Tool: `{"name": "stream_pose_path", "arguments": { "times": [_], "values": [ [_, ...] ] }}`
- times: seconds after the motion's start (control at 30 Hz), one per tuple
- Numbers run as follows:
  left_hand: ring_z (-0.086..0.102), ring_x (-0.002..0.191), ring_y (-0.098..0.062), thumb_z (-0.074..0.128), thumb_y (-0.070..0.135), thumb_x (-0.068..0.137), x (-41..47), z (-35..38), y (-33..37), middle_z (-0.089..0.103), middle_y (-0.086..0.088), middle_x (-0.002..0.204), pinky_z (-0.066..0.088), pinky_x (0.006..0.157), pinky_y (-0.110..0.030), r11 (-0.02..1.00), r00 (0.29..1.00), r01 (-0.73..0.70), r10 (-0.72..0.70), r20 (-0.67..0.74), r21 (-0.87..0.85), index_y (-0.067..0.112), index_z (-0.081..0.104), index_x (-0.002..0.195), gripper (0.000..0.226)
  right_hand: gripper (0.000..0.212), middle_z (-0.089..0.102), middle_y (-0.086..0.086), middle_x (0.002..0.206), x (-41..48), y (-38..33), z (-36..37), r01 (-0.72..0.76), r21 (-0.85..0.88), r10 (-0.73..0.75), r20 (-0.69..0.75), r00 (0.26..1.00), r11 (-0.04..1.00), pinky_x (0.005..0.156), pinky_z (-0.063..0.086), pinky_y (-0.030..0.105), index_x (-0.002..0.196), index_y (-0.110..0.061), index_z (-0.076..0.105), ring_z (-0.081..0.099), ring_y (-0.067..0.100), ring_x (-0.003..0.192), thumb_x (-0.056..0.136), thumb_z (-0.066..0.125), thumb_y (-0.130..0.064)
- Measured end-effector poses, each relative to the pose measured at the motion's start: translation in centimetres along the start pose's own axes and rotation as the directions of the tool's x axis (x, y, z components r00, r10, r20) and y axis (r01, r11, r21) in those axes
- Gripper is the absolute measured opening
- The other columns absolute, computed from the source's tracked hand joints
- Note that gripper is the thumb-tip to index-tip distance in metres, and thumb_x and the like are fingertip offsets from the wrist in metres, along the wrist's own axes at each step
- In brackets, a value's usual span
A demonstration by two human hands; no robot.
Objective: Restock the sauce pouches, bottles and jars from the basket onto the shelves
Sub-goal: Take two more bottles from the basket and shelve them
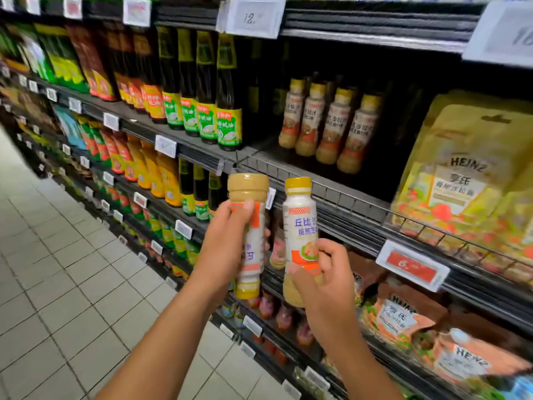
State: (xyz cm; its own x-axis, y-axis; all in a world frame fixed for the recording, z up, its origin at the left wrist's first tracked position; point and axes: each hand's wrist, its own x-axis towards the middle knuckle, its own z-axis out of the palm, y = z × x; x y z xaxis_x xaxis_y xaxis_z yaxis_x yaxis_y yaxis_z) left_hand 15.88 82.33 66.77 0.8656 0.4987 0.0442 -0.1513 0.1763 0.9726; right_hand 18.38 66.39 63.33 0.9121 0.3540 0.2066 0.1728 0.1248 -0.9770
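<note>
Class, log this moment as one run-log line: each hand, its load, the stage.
left hand: grips upside-down dressing bottle | right hand: grips upright dressing bottle | shelf row of matching bottles: above | stage: neither shelved yet

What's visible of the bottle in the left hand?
The left-hand bottle looks like clear plastic with beige dressing and a white and orange label. It is upside down: yellow cap at the bottom, ribbed base on top. The left hand grips its middle, thumb across the label. It sits in front of the shelf rail, beside the upright bottle in the right hand, a gap showing between them.
</note>
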Motion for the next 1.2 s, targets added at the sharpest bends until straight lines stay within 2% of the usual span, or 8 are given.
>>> {"name": "stream_pose_path", "arguments": {
  "times": [0.1, 0.23, 0.37, 0.6, 0.77, 0.87, 1.07, 1.2],
  "values": [
    [0.067, 0.066, -0.026, 0.060, 0.065, 0.072, 2.9, 0.4, 0.6, 0.071, -0.012, 0.081, 0.057, 0.061, -0.039, 0.999, 0.998, 0.004, -0.006, 0.058, 0.048, 0.032, 0.065, 0.076, 0.034, 0.032, 0.073, -0.014, 0.083, 1.8, 0.1, 0.1, 0.002, -0.035, -0.004, -0.036, 0.999, 0.999, 0.048, 0.056, 0.023, 0.108, -0.024, 0.052, 0.068, 0.004, 0.059, 0.088, 0.071, -0.008],
    [0.071, 0.070, -0.015, 0.060, 0.068, 0.073, 6.7, 0.3, 1.4, 0.075, -0.005, 0.083, 0.055, 0.057, -0.030, 0.994, 0.987, -0.032, 0.015, 0.163, 0.102, 0.036, 0.068, 0.079, 0.033, 0.035, 0.074, -0.008, 0.090, 3.9, 0.0, 0.8, -0.001, -0.061, -0.006, -0.119, 0.993, 0.998, 0.063, 0.061, 0.037, 0.108, -0.026, 0.054, 0.071, 0.019, 0.076, 0.077, 0.071, -0.023],
    [0.074, 0.080, -0.017, 0.068, 0.063, 0.071, 10.4, -0.4, 2.6, 0.076, -0.008, 0.093, 0.054, 0.057, -0.024, 0.995, 0.961, -0.062, 0.037, 0.274, 0.082, 0.029, 0.068, 0.088, 0.037, 0.038, 0.074, -0.008, 0.091, 5.8, 0.2, 1.9, 0.000, -0.053, -0.010, -0.184, 0.983, 0.999, 0.062, 0.058, 0.026, 0.110, -0.023, 0.054, 0.070, 0.009, 0.075, 0.077, 0.071, -0.024],
    [0.071, 0.070, -0.007, 0.082, 0.036, 0.071, 16.7, -1.6, 5.5, 0.073, 0.010, 0.078, 0.055, 0.055, -0.024, 0.995, 0.935, -0.096, 0.078, 0.345, 0.035, 0.022, 0.050, 0.125, 0.064, 0.035, 0.072, -0.005, 0.078, 9.0, -0.8, 4.6, 0.068, 0.050, -0.047, -0.334, 0.941, 0.996, 0.050, 0.052, 0.021, 0.107, -0.011, 0.052, 0.065, 0.007, 0.060, 0.078, 0.072, -0.010],
    [0.070, 0.059, -0.012, 0.075, 0.021, 0.083, 20.5, -3.1, 6.2, 0.070, 0.006, 0.073, 0.058, 0.056, -0.034, 0.994, 0.917, 0.057, -0.015, 0.398, -0.094, 0.028, 0.056, 0.112, 0.036, 0.029, 0.072, -0.002, 0.077, 9.6, -1.0, 6.4, 0.065, 0.167, 0.009, -0.409, 0.912, 0.984, 0.044, 0.050, 0.021, 0.106, -0.007, 0.051, 0.064, 0.007, 0.054, 0.087, 0.067, 0.008],
    [0.075, 0.072, -0.022, 0.082, 0.024, 0.068, 21.4, -3.5, 6.3, 0.074, 0.001, 0.076, 0.060, 0.059, -0.039, 0.962, 0.910, 0.160, -0.057, 0.410, -0.222, 0.021, 0.057, 0.107, 0.047, 0.029, 0.071, -0.003, 0.077, 9.9, -0.8, 7.2, 0.059, 0.164, 0.028, -0.481, 0.876, 0.985, 0.046, 0.050, 0.021, 0.107, -0.009, 0.051, 0.064, 0.008, 0.055, 0.088, 0.068, 0.005],
    [0.075, 0.092, -0.028, 0.080, 0.023, 0.064, 20.3, -2.4, 5.5, 0.076, -0.014, 0.090, 0.061, 0.064, -0.042, 0.855, 0.896, 0.320, -0.134, 0.423, -0.408, 0.007, 0.060, 0.101, 0.045, 0.048, 0.077, 0.006, 0.095, 11.4, -1.7, 8.2, 0.032, 0.122, 0.046, -0.584, 0.810, 0.992, 0.071, 0.059, 0.040, 0.115, -0.017, 0.057, 0.073, 0.025, 0.084, 0.072, 0.072, -0.032],
    [0.071, 0.103, -0.032, 0.079, 0.024, 0.073, 18.4, -0.7, 5.0, 0.071, -0.020, 0.112, 0.061, 0.074, -0.045, 0.798, 0.908, 0.328, -0.117, 0.403, -0.506, 0.007, 0.050, 0.127, 0.063, 0.060, 0.077, 0.011, 0.101, 12.7, -3.0, 8.5, 0.039, 0.289, 0.147, -0.593, 0.791, 0.956, 0.089, 0.058, 0.053, 0.122, -0.014, 0.056, 0.073, 0.032, 0.097, 0.071, 0.079, -0.035]
  ]
}}
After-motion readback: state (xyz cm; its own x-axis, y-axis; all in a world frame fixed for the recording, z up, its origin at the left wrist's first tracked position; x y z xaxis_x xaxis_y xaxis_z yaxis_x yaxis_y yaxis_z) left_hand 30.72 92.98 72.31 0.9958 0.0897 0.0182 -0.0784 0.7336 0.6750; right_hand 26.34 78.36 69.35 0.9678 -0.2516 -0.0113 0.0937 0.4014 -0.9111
